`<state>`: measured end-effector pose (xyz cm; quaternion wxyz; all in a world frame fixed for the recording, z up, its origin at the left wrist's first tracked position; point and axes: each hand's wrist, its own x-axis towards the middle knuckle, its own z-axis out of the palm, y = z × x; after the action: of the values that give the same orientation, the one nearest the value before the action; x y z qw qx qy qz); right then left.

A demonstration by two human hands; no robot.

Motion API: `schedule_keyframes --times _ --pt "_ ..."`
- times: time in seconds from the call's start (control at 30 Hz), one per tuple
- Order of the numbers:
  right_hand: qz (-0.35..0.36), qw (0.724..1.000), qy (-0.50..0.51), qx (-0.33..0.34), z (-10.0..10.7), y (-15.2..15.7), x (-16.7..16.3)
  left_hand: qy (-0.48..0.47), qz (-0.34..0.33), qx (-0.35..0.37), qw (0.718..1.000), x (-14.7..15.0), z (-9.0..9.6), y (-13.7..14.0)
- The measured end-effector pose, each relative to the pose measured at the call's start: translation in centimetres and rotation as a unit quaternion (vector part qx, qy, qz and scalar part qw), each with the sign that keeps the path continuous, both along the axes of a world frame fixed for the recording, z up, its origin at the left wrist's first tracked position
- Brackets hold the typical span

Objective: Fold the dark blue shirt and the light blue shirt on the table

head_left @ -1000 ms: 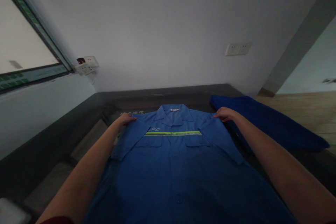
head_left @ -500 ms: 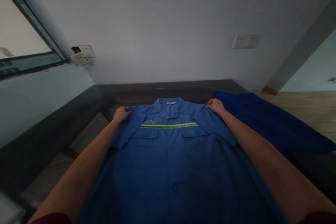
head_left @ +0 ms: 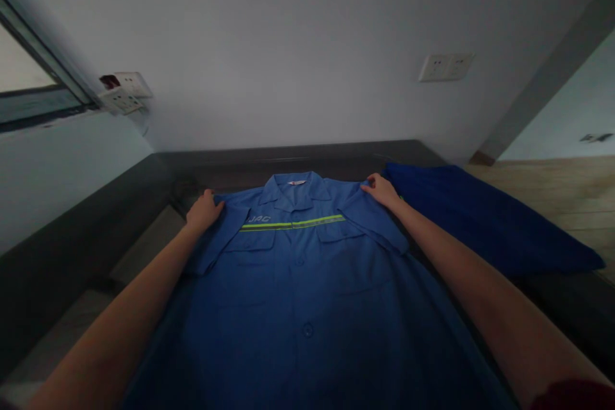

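Observation:
A blue short-sleeved work shirt lies spread face up, its collar toward the wall. A yellow-green and grey stripe crosses the chest, with white lettering above it on the left and a flap pocket on each side. My left hand pinches the shirt's left shoulder, at the top of the sleeve. At the opposite shoulder, my right hand grips the fabric between thumb and fingers. Both short sleeves fold inward and down over the front. The shirt's lower hem is out of view.
A darker blue cloth lies to the right of the shirt. Beneath is a dark surface with a raised edge along the wall. Wall sockets sit at the right, more sockets by the window. Pale wooden flooring shows far right.
The view has shifted a little, so shirt, hands and sockets appear further left. Both hands keep their grip on the shoulders, and the shirt lies much as before.

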<state>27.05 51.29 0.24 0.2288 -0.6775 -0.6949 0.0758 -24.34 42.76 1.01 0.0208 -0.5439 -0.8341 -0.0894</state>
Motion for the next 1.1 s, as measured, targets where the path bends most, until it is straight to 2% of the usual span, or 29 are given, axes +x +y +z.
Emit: schedule_keyframes --times 0.1,0.17,0.23,0.3,0.4,0.5,0.87,0.97,1.1 --pt "0.070 0.994 -0.017 0.078 0.7 -2.7 1.5 0.076 -0.064 0.055 0.994 0.8 0.1 -1.3" --pt "0.135 0.985 -0.026 0.106 0.8 -5.4 2.1 0.082 -0.128 0.050 0.987 1.3 -0.3 -2.6" --pt "0.204 0.973 -0.038 0.104 0.3 -8.4 2.2 0.070 -0.201 0.023 0.977 1.7 -0.9 -4.1" --pt "0.242 0.965 -0.053 0.086 -0.5 -11.1 1.7 0.065 -0.244 -0.001 0.968 2.1 -1.9 -5.7" --pt "0.245 0.965 -0.075 0.049 -1.9 -13.7 0.7 0.065 -0.239 -0.025 0.969 2.7 -3.1 -7.6" --pt "0.229 0.968 -0.100 0.024 -3.0 -14.5 0.2 0.073 -0.229 -0.027 0.970 3.2 -3.8 -8.6" --pt "0.211 0.965 -0.140 0.065 -3.4 -14.9 0.2 0.063 -0.223 0.006 0.973 4.2 -3.2 -9.3" --pt "0.210 0.963 -0.150 0.074 -3.4 -15.0 0.1 0.013 -0.228 0.079 0.970 4.6 -2.6 -9.8" --pt "0.202 0.959 -0.162 0.118 -3.0 -15.6 0.1 -0.070 -0.226 0.231 0.944 4.2 -0.4 -11.4"
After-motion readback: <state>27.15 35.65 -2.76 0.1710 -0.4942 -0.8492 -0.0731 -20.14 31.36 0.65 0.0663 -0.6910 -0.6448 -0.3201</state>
